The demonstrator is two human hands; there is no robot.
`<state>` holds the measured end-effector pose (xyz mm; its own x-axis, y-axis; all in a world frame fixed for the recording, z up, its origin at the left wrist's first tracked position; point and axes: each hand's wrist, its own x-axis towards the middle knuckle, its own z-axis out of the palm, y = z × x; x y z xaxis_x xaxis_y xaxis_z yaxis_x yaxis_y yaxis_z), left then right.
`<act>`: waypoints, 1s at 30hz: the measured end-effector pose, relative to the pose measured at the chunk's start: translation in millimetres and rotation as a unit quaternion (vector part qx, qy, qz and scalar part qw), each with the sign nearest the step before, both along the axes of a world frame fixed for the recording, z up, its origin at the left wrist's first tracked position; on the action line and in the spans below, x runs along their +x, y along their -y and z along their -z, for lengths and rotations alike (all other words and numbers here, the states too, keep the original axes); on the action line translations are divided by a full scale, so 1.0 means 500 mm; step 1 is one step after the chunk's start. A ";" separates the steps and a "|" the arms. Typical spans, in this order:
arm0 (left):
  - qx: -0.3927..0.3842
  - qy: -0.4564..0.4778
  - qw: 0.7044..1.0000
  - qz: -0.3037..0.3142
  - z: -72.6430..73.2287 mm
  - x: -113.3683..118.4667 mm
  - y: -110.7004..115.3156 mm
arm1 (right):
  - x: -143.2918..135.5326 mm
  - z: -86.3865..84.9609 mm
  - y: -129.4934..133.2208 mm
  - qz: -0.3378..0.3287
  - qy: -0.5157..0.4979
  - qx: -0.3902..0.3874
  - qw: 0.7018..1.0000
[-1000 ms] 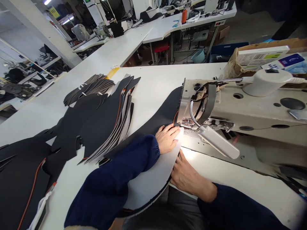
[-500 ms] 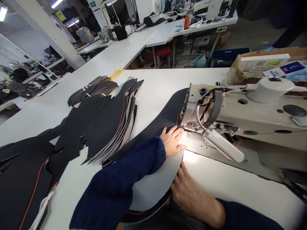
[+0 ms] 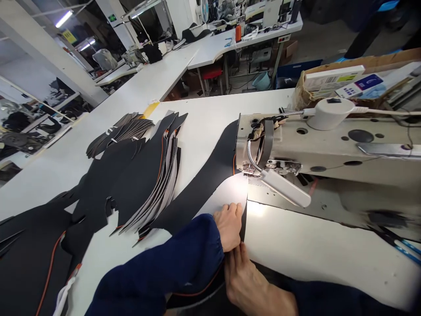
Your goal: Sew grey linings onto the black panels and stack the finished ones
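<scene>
A large dark panel (image 3: 210,175) with orange piping runs under the head of a sewing machine (image 3: 279,145). Over it lies a light grey piece (image 3: 226,188), its tip at the presser foot. My left hand (image 3: 227,226) rests on the grey piece near its right edge, fingers curled and pressed together on the fabric. Just below it my right hand (image 3: 245,276) holds the edge of the dark panel, fingers together, the thumb side hidden. The two hands almost touch. The lamp (image 3: 285,188) on the machine lights the fabric by the needle area.
Stacked dark panels (image 3: 131,175) with orange piping lie on the left of the white table (image 3: 204,105), a smaller bundle (image 3: 120,131) behind them. A cardboard box (image 3: 302,90) stands behind the machine. Blue-handled scissors (image 3: 406,250) lie at the right edge.
My left hand has moved down from beside the presser foot and its fingers have curled. My right hand has shifted slightly down and left. The whole view has turned a little to the right.
</scene>
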<state>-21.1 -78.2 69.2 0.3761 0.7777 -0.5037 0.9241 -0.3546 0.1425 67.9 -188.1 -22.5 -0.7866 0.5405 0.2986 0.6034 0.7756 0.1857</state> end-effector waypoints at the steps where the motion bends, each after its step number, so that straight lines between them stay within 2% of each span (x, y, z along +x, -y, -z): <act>1: -0.003 -0.008 1.000 0.002 0.001 0.004 -0.008 | 0.000 0.001 -0.005 0.003 0.010 -0.003 1.000; 4: -0.001 -0.013 1.000 0.008 0.006 0.013 -0.032 | 0.002 -0.008 -0.026 0.006 0.020 -0.013 1.000; 9: 0.034 0.003 0.999 0.026 0.023 0.017 -0.072 | 0.012 -0.047 -0.071 0.006 0.071 -0.052 0.996; 13: 0.051 0.006 0.998 0.041 0.028 0.023 -0.103 | 0.018 -0.075 -0.100 0.017 0.104 -0.051 0.993; 17: 0.051 0.010 0.997 0.050 0.024 0.021 -0.109 | 0.024 -0.090 -0.125 0.029 0.144 -0.056 0.988; 21: 0.025 0.027 0.996 0.083 0.024 0.004 -0.089 | 0.032 -0.083 -0.151 0.006 0.135 -0.088 0.987; 23: 0.026 0.030 0.995 0.097 0.029 -0.002 -0.085 | 0.032 -0.077 -0.156 0.017 0.123 -0.089 0.988; 27: 0.045 0.028 0.994 0.094 0.038 0.006 -0.106 | 0.017 -0.063 -0.126 0.017 0.101 -0.058 0.993; 30: 0.042 0.028 0.995 0.087 0.032 0.015 -0.124 | 0.001 -0.050 -0.100 0.006 0.062 -0.017 0.998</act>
